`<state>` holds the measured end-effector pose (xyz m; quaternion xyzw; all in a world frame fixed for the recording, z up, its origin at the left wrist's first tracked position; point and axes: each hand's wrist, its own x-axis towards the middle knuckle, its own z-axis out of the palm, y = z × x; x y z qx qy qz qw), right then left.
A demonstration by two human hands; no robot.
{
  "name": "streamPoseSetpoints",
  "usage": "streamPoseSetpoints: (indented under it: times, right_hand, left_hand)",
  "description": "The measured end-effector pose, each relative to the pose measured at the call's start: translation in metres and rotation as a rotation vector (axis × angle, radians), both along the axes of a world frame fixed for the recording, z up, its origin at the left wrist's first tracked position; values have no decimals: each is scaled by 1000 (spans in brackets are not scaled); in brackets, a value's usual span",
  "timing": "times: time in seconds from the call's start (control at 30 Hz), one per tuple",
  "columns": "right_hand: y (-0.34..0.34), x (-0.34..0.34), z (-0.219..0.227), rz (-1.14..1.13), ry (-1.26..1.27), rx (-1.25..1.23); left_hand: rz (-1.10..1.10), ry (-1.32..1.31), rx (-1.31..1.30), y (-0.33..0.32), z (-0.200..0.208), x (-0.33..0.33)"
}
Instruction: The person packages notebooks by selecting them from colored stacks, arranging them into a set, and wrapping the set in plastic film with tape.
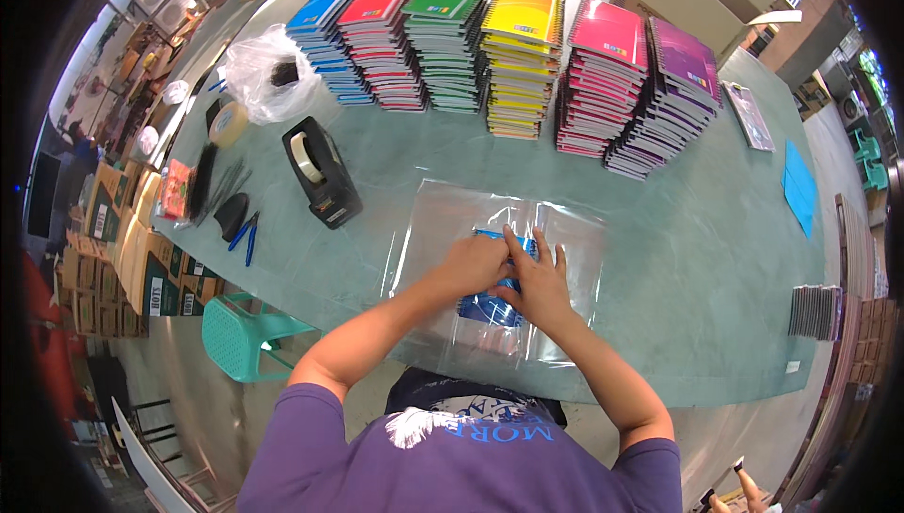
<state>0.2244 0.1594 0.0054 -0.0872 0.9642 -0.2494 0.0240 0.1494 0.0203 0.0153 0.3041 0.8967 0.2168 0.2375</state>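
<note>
A blue spiral notebook (490,312) lies on a sheet of clear plastic film (428,221) at the near edge of the table. My left hand (474,266) rests over the notebook with its fingers curled in; whatever is under them is hidden. Touching it, my right hand (544,289) presses on the notebook's right side, its fingers stretched out and apart. The film spreads beyond the notebook on both sides and looks creased near it.
Stacks of blue, red, green (447,0), yellow, pink and purple notebooks line the far side. At left are a black tape dispenser (320,174), blue pliers (247,238), a tape roll (228,124) and a plastic bag (268,80). A blue sheet (798,188) lies right.
</note>
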Motion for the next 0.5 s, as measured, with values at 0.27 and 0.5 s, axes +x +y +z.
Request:
streamPoseSetpoints:
  times: [0.27,0.5]
  right_hand:
    - [18,20,-19,-320,-117,-598]
    - [-8,49,26,-614,-188,-1079]
  left_hand:
    - [329,-201,161,-44,1,-1]
    - [536,-223,578,-52,32,50]
